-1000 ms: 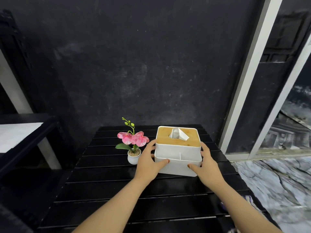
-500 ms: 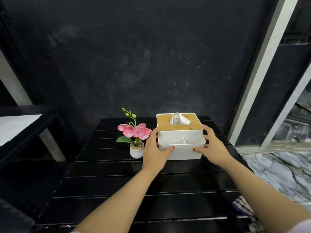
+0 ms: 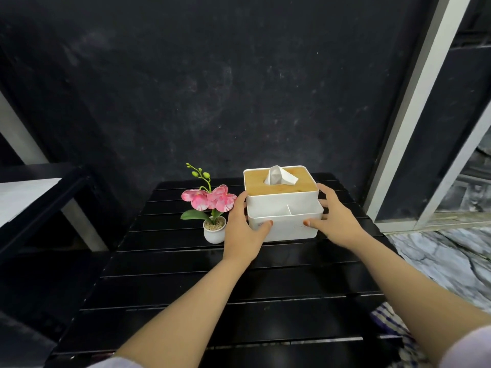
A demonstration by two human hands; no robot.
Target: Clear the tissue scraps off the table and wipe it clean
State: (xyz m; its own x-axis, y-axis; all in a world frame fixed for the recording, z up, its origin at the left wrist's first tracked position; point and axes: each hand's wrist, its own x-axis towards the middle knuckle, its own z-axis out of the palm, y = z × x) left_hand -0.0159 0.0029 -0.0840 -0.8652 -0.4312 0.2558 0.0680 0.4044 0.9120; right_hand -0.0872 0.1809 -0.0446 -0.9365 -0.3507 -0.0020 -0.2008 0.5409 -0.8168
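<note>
Gripped from both sides: a white tissue box (image 3: 281, 208) with a bamboo lid and an open divided tray along its near face, standing on the far half of the black slatted table (image 3: 225, 288). Left hand (image 3: 243, 231) clasped round the box's left corner, thumb laid flat across the front wall of the tray, fingers curled out of sight along the left side. Right hand (image 3: 336, 220) clasped the same way on the right corner, thumb pressed to the front wall, index finger stretched up along the right edge near the lid. Between the two thumb tips, a bare stretch of the tray's white front. Above the fingers, poking from the lid's slot, a folded white tissue (image 3: 279, 176). Just outside the left hand's knuckles, nearly touching them, a small white pot (image 3: 214, 231) with a pink artificial orchid (image 3: 208, 199), its blooms level with the left fingertips. Nearer than both wrists, only dark glossy slats. No loose tissue scraps to be seen on the slats around either hand. Under the right forearm, at the table's near right corner, a patch of striped fabric (image 3: 388, 320). Beyond the right hand, a grey marbled floor (image 3: 438, 256) and a pale door frame (image 3: 414, 102).
</note>
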